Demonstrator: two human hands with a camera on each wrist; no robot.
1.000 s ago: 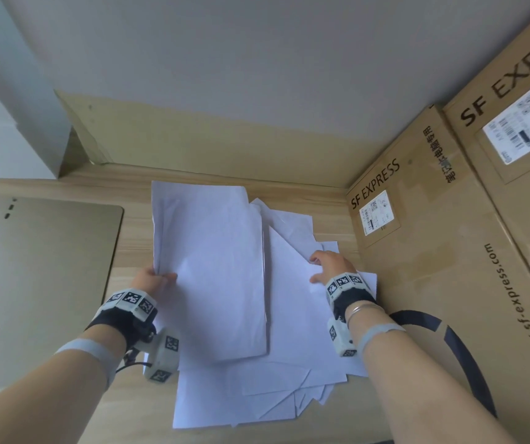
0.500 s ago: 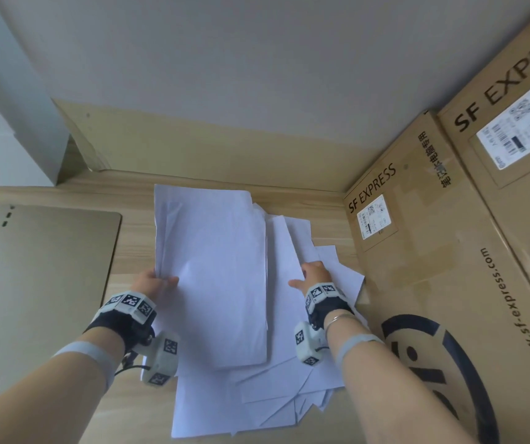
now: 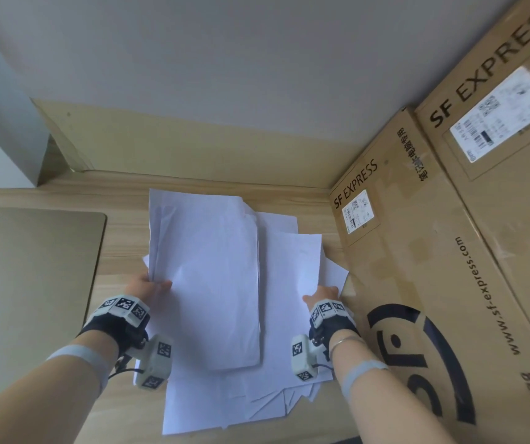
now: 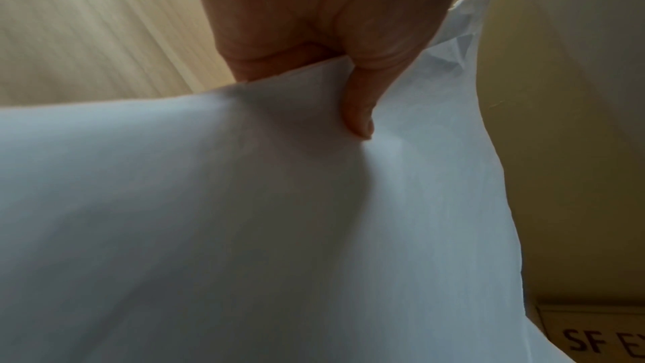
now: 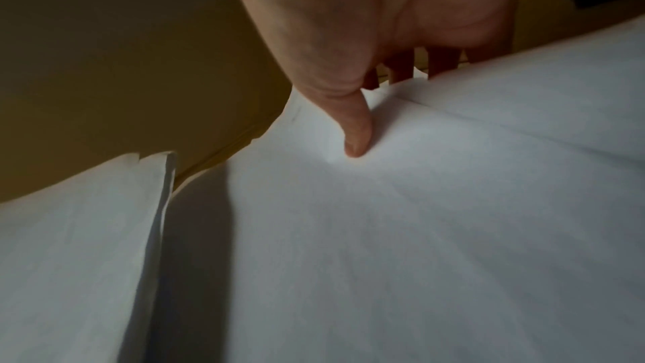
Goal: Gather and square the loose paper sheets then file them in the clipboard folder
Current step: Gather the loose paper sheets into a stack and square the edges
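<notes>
The left hand pinches the left edge of a partly squared bundle of white paper sheets. In the left wrist view its thumb presses down on top of the paper while the other fingers curl beneath the edge. The right hand grips the right side of the looser sheets in the same way: thumb on top, fingers tucked under the edge and mostly hidden, so how many sheets it holds cannot be told.

Compared with half a second ago, the right hand has swung back out to the right, from near the middle of the pile to its outer edge just beside the tall cardboard box. The sheets on that side now lie straighter and closer to the neat bundle, though corners still fan out at the near end of the pile. The left hand has barely moved.

This suggests the gathering is well along but squaring is not finished. The sheets rest on the wooden table, some lifted at the gripped edges. The tan flat board at the far left is probably the clipboard folder, untouched, well apart from the paper.
</notes>
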